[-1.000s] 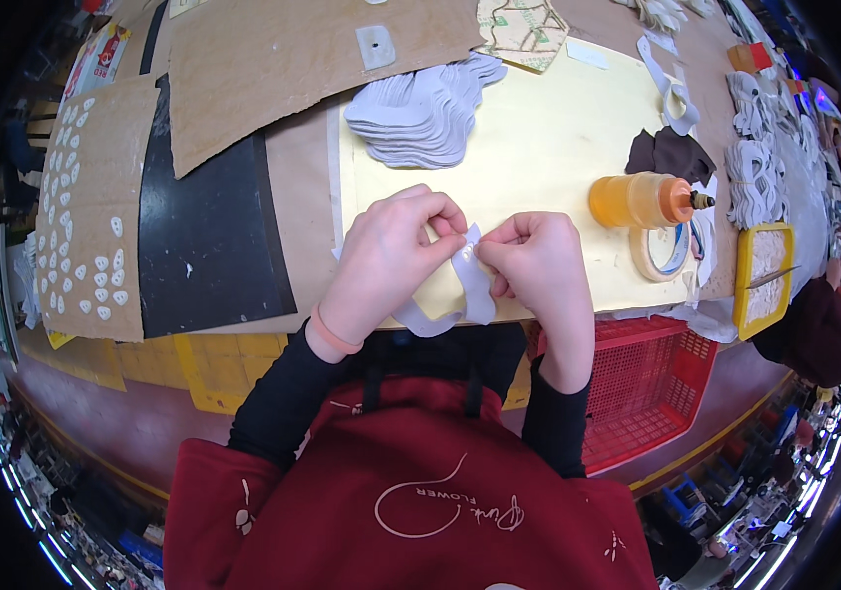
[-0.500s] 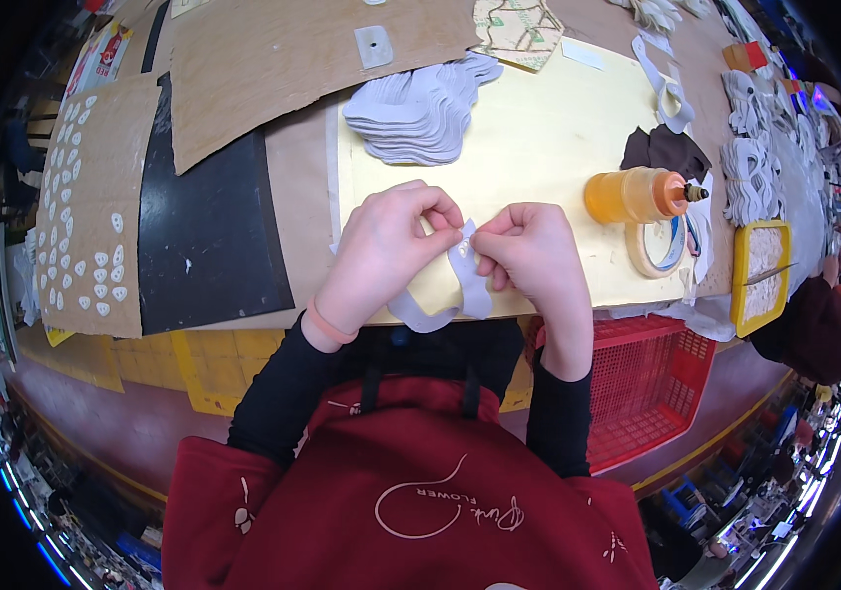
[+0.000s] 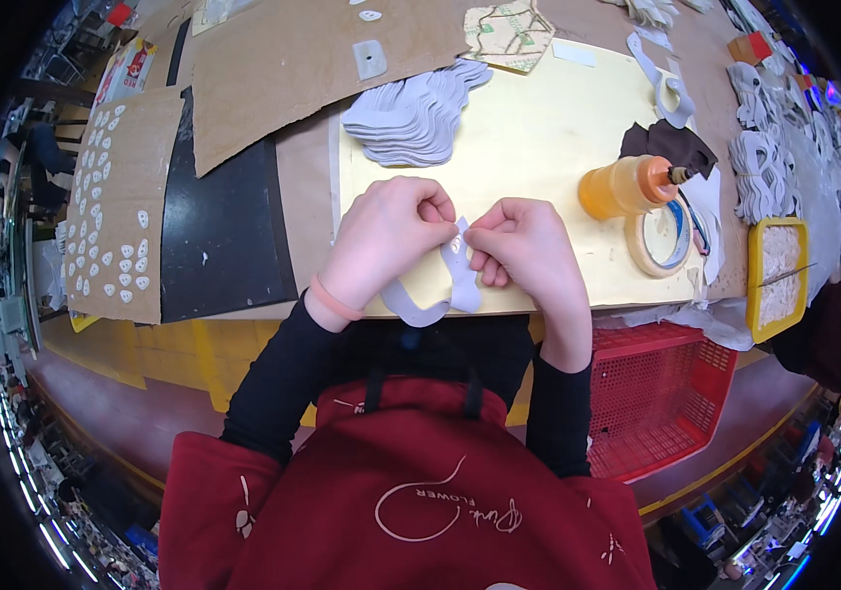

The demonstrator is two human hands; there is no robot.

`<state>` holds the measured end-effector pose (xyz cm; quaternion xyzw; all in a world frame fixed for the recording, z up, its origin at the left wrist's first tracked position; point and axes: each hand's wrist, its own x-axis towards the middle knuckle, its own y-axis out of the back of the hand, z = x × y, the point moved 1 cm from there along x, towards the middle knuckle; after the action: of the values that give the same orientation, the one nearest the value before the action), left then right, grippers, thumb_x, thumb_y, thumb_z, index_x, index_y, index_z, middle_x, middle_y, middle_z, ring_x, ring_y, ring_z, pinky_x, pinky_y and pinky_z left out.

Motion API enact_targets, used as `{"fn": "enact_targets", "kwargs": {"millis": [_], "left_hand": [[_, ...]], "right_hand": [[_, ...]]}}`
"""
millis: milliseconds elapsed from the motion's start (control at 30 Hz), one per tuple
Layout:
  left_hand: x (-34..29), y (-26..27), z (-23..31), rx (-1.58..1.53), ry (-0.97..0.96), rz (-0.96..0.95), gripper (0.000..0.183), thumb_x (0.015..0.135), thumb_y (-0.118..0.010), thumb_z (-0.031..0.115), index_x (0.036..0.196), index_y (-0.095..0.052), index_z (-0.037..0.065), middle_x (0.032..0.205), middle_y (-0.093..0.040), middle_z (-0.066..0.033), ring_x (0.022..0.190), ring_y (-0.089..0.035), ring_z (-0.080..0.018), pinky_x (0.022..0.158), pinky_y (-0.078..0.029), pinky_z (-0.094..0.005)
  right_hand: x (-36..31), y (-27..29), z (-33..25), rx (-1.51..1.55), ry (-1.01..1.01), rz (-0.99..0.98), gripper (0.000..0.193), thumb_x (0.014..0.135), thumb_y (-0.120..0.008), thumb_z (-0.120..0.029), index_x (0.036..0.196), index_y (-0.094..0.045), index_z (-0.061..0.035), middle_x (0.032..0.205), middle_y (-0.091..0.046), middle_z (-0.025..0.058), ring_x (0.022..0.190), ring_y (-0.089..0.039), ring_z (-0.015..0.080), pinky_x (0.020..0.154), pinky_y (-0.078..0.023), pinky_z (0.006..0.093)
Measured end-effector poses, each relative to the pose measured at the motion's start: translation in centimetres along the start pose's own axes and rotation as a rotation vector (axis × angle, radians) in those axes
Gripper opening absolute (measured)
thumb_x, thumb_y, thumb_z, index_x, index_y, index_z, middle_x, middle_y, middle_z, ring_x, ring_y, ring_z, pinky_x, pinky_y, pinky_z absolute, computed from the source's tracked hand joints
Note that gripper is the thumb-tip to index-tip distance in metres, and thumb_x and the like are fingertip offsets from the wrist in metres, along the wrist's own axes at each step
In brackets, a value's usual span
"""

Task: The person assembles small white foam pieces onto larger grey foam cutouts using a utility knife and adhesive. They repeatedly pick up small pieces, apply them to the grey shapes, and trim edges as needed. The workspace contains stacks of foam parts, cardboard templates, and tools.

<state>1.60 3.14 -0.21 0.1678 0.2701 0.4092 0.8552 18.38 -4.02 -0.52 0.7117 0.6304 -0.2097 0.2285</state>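
Pinching the upper end of a grey strip (image 3: 464,283) from either side, your left hand (image 3: 388,224) and right hand (image 3: 530,248) nearly meet over the yellow sheet (image 3: 538,128) on the bench (image 3: 307,187). The strip loops toward the near edge. Beyond lies a stack of grey pieces (image 3: 408,118); an orange bottle (image 3: 625,189) is rightward.

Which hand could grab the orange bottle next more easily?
Probably the right hand: it is nearer the orange bottle, while the left hand is farther left. Both are pinching the grey strip, though.
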Motion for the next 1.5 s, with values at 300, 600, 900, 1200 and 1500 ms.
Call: {"fn": "enact_targets", "kwargs": {"millis": [300, 600, 900, 1200, 1500], "left_hand": [[0.1, 0.5, -0.2, -0.114, 0.053, -0.123, 0.013, 0.088, -0.075, 0.011, 0.089, -0.071, -0.001, 0.070, -0.061, 0.0027, 0.064, -0.057, -0.0039, 0.056, -0.043, -0.0207], [-0.6, 1.1, -0.7, -0.119, -0.004, -0.158, 0.021, 0.082, -0.080, 0.011, 0.097, -0.069, 0.002, 0.079, -0.057, 0.0057, 0.069, -0.053, -0.0034, 0.062, -0.043, -0.0202], [-1.1, 0.5, -0.9, 0.028, -0.069, -0.087, 0.023, 0.081, -0.079, 0.011, 0.100, -0.067, 0.004, 0.085, -0.055, 0.0048, 0.079, -0.053, -0.0046, 0.069, -0.043, -0.0205], [-0.8, 0.4, -1.6, -0.014, -0.128, -0.100, 0.024, 0.082, -0.079, 0.010, 0.101, -0.067, 0.003, 0.085, -0.054, 0.0046, 0.077, -0.052, -0.0049, 0.068, -0.043, -0.0218], [-0.4, -0.5, -3.1, 0.006, -0.183, 0.006, 0.027, 0.077, -0.082, 0.014, 0.101, -0.073, 0.003, 0.086, -0.062, -0.0018, 0.078, -0.060, -0.0117, 0.073, -0.051, -0.0278]], "right_hand": [[0.2, 0.2, 0.4, -0.057, 0.069, -0.045, 0.009, 0.087, -0.069, -0.002, 0.085, -0.065, 0.0053, 0.066, -0.069, 0.0109, 0.050, -0.064, 0.0111, 0.046, -0.051, 0.0233], [0.4, -0.3, 0.3, -0.132, 0.120, -0.023, 0.008, 0.083, -0.069, -0.001, 0.082, -0.065, 0.0058, 0.064, -0.069, 0.0116, 0.050, -0.065, 0.0124, 0.046, -0.052, 0.0251], [1.9, 0.3, 1.9, -0.058, 0.241, -0.153, 0.006, 0.082, -0.068, 0.001, 0.081, -0.067, 0.0067, 0.065, -0.070, 0.0123, 0.053, -0.069, 0.0150, 0.049, -0.057, 0.0284], [1.3, -0.9, 0.0, -0.257, 0.206, -0.013, 0.008, 0.080, -0.071, 0.002, 0.077, -0.068, 0.0094, 0.064, -0.070, 0.0163, 0.054, -0.070, 0.0194, 0.051, -0.056, 0.0288], [0.2, 0.9, 2.1, 0.058, 0.363, -0.093, 0.011, 0.088, -0.073, -0.001, 0.088, -0.066, 0.0080, 0.072, -0.071, 0.0126, 0.056, -0.067, 0.0146, 0.052, -0.053, 0.0251]]}}
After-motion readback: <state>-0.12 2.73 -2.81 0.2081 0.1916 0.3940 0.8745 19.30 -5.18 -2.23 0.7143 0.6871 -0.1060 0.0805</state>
